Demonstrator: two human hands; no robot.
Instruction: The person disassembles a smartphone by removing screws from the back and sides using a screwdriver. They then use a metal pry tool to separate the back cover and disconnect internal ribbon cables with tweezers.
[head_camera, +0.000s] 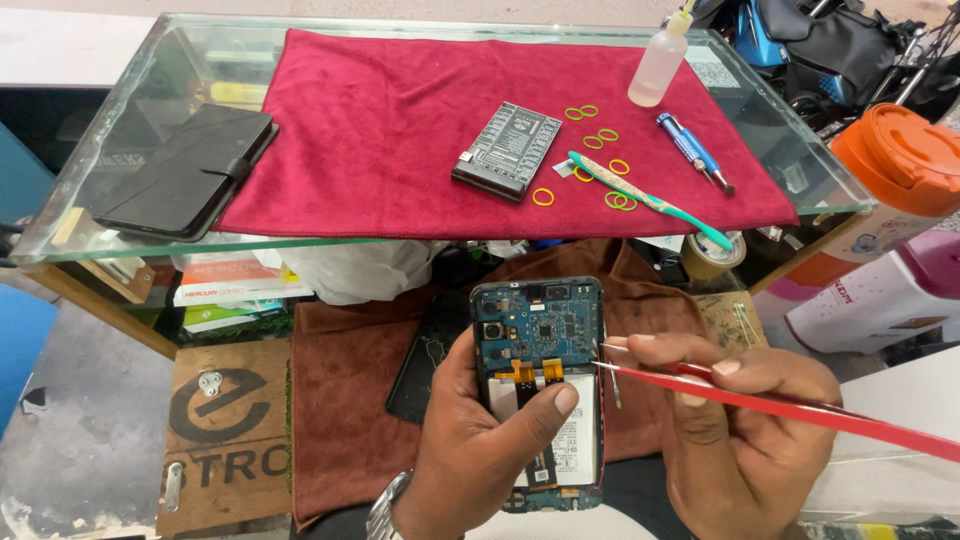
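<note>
Below the glass table's near edge, at about six o'clock in the view, the left hand (480, 440) cradles an opened phone (538, 385) from beneath, fingers wrapped round its left side and the thumb pressed across the middle where orange flex cables meet the white battery; the back cover is off, so the blue circuit board at the top and the battery below lie bare. The right hand (740, 420), at four o'clock, is closed in a pinch on a red-handled tool (800, 405), whose thin metal tip sits at the phone's right edge, level with the flex cables; a second slim metal piece shows just above it, though I cannot tell what it is.

As a judgement, the opening-up is done and the work inside is under way; the battery and cables look to be in place, and nothing suggests reassembly has begun.

Up on the glass table (120, 200), a red cloth (380, 120) carries a dark battery board (507, 150) at twelve o'clock, yellow rubber bands (595, 135) scattered beside it, a green toothbrush (650, 200) and a blue screwdriver (695, 150) at one o'clock, and a squeeze bottle (658, 65) beyond; a black wallet case (185, 165) lies at ten o'clock.
</note>
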